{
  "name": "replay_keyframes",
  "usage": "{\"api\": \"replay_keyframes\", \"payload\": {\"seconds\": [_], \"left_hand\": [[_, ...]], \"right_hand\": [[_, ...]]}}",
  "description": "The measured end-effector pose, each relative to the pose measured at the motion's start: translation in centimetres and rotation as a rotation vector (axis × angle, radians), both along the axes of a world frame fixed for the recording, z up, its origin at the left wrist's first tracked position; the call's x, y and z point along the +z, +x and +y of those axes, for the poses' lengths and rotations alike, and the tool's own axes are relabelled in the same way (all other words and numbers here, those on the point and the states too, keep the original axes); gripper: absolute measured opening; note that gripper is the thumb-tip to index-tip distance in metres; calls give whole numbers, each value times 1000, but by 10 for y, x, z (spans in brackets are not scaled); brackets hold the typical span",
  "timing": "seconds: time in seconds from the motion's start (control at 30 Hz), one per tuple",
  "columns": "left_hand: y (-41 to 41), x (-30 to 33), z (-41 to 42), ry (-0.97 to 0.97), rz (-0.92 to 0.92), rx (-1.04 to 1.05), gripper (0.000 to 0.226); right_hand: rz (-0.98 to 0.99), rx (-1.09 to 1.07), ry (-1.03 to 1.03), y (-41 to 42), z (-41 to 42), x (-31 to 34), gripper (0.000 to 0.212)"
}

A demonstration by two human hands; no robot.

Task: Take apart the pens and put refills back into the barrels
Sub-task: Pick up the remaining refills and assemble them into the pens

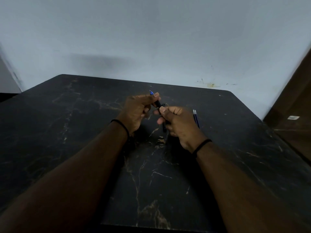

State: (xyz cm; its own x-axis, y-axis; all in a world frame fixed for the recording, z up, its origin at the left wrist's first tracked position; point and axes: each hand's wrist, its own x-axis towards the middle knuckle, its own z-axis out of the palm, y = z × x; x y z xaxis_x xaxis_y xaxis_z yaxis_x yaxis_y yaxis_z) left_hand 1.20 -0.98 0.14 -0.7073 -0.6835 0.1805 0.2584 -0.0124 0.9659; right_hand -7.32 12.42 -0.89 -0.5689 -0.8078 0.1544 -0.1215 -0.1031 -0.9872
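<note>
Above the middle of the dark marbled worktop (84, 132), both hands hold one black pen (158, 104). Its long axis runs from the blue tip, pointing up and away past the left hand (137, 110), back toward the right hand (176, 122). Each grip is closed round the barrel, left on the tip section, right on the rear. Unscrewing would likely turn on twisting about that axis. Two blue refills (196, 118) lie just right of the right hand.

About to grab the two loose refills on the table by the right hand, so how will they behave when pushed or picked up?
The refills look thin and round, so they would probably roll on the smooth table if nudged sideways. Being so slender, they likely weigh very little and may flex. They lie close side by side, so pinching just one could be fiddly.
</note>
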Motion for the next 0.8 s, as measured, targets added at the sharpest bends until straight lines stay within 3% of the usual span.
{"api": "replay_keyframes", "payload": {"seconds": [0.13, 0.27, 0.33, 0.47, 0.57, 0.8], "left_hand": [[-1, 4, 7, -9, 2, 14, 24], [0, 5, 5, 30, -4, 133, 25], [0, 5, 3, 36, -19, 172, 28], [1, 6, 6, 12, -41, 155, 36], [2, 6, 7, 0, -42, 145, 45], [5, 5, 5, 20, -26, 112, 25]], "right_hand": [[-135, 63, -18, 5, 0, 2, 28], [327, -206, 71, 11, -3, -2, 10], [395, -290, 68, 9, -4, -4, 4], [435, -304, 77, 5, -2, -3, 17], [366, -239, 32, 9, -2, -3, 21], [-1, -34, -13, 14, 1, 5, 26]]}}
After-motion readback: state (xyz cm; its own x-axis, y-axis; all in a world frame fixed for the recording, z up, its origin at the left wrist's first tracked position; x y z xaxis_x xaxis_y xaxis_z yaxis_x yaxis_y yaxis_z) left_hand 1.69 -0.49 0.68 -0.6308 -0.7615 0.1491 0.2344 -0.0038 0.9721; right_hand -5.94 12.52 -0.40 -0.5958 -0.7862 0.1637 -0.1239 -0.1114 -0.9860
